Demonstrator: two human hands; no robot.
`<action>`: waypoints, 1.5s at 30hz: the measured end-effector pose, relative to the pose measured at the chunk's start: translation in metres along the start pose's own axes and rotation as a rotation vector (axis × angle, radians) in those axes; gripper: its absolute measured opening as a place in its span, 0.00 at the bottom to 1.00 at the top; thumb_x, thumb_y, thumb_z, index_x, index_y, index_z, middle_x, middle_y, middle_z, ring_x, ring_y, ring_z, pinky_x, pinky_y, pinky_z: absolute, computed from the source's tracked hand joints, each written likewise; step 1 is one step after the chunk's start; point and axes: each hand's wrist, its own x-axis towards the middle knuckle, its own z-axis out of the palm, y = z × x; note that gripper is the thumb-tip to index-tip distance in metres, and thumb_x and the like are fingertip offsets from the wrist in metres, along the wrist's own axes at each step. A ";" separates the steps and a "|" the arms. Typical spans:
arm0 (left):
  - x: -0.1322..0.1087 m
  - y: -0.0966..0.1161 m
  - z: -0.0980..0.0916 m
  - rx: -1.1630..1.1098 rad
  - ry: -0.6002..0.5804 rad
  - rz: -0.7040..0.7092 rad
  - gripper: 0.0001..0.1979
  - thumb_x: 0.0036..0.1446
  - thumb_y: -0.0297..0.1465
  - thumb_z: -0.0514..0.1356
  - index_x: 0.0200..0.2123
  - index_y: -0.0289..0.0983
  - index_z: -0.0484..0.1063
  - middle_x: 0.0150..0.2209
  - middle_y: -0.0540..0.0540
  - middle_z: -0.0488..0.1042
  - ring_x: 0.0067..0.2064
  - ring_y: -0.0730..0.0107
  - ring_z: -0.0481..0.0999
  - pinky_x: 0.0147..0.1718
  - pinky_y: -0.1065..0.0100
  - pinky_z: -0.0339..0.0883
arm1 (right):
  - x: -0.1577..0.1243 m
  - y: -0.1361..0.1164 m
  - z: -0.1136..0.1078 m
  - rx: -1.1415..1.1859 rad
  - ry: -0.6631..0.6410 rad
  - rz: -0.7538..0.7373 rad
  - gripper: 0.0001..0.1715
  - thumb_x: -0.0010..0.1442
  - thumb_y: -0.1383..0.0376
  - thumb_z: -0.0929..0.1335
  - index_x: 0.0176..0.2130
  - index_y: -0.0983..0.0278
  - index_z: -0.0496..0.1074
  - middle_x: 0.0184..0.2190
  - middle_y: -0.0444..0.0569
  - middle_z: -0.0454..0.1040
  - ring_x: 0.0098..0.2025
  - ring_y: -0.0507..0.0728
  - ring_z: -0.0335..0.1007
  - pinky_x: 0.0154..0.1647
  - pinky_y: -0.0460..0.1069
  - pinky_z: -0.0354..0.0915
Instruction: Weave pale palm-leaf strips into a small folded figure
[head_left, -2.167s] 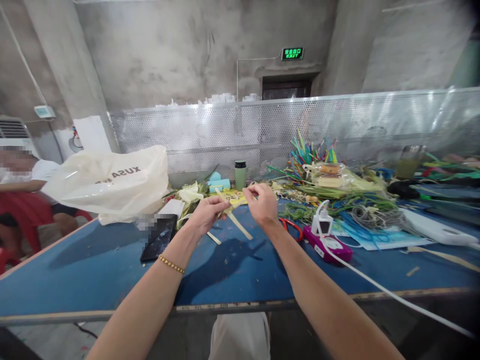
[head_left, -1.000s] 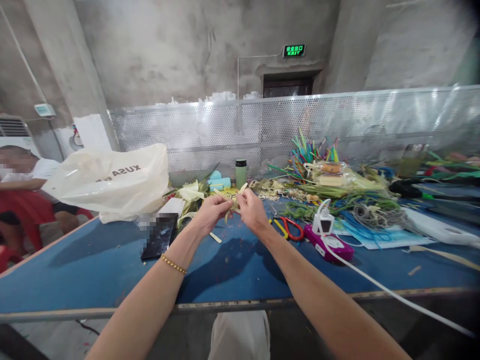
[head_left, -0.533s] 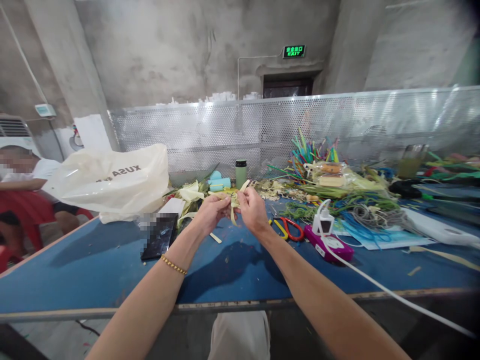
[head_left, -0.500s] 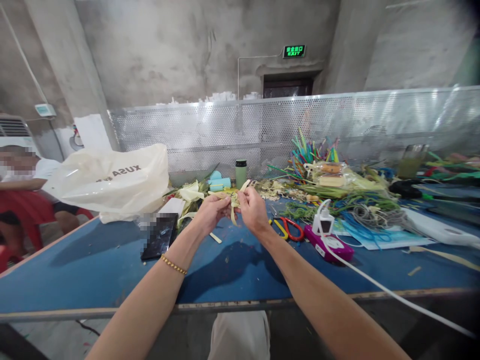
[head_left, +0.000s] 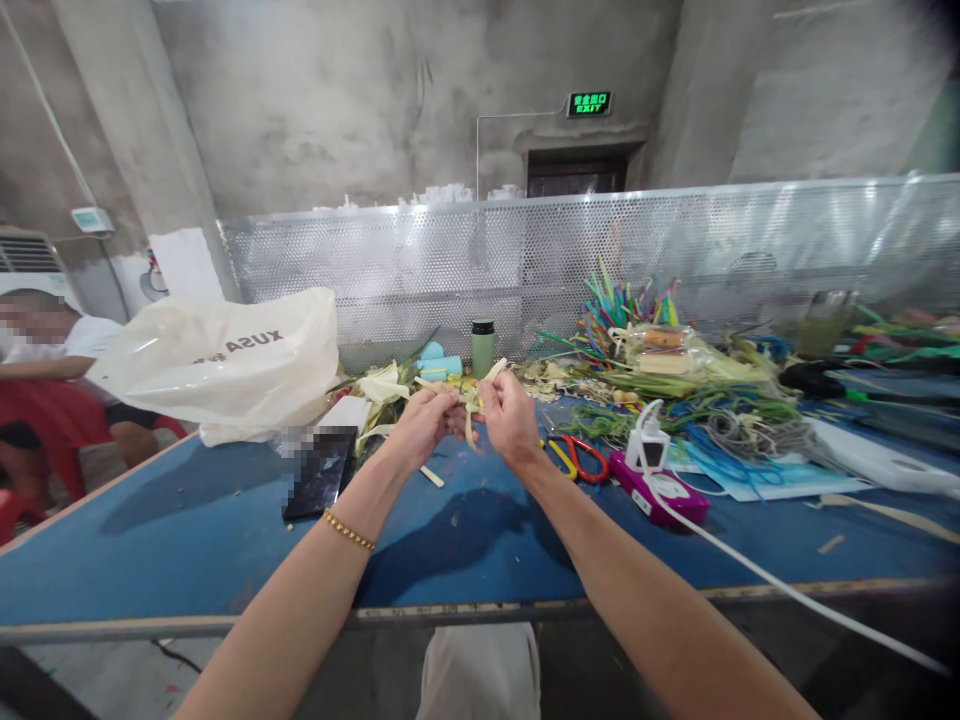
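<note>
Both my hands meet above the blue table (head_left: 187,545), pinching a pale yellow leaf strip (head_left: 470,403) folded into loops between them. My left hand (head_left: 424,423), with a gold bracelet on its wrist, grips the strip's left side with closed fingers. My right hand (head_left: 511,420) pinches the right side, and a loose end of the strip sticks up above its fingers. Another loose end hangs down between the two hands.
A black phone (head_left: 319,474) and a cream plastic bag (head_left: 225,362) lie left. Red-handled scissors (head_left: 576,457), a magenta power strip (head_left: 660,487) with white cable, a green bottle (head_left: 482,348) and heaps of leaves and coloured strips (head_left: 675,385) lie right. A seated person (head_left: 52,370) is at far left.
The long straight strip held apart between my hands has been folded up into a small looped bundle, and my hands have come close together. Over the last half second they barely moved.
</note>
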 end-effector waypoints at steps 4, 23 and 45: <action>-0.001 0.000 0.001 0.007 0.002 -0.007 0.07 0.50 0.30 0.59 0.31 0.36 0.62 0.20 0.51 0.70 0.21 0.69 0.73 0.22 0.69 0.65 | 0.001 0.001 0.000 -0.038 0.015 -0.013 0.14 0.60 0.54 0.61 0.32 0.62 0.61 0.27 0.48 0.70 0.26 0.54 0.69 0.24 0.47 0.68; 0.002 -0.005 0.009 0.188 0.237 0.053 0.10 0.46 0.25 0.53 0.35 0.34 0.66 0.17 0.51 0.71 0.19 0.70 0.73 0.22 0.69 0.67 | 0.003 0.005 -0.001 -0.157 0.062 -0.120 0.13 0.62 0.56 0.60 0.31 0.62 0.61 0.25 0.47 0.70 0.26 0.53 0.68 0.28 0.47 0.62; -0.002 0.006 -0.001 0.085 -0.030 -0.228 0.11 0.38 0.20 0.54 0.30 0.33 0.67 0.22 0.46 0.74 0.21 0.70 0.73 0.26 0.68 0.68 | 0.007 0.011 -0.005 -0.225 -0.013 -0.162 0.12 0.62 0.58 0.61 0.29 0.61 0.59 0.20 0.42 0.66 0.23 0.52 0.62 0.26 0.46 0.56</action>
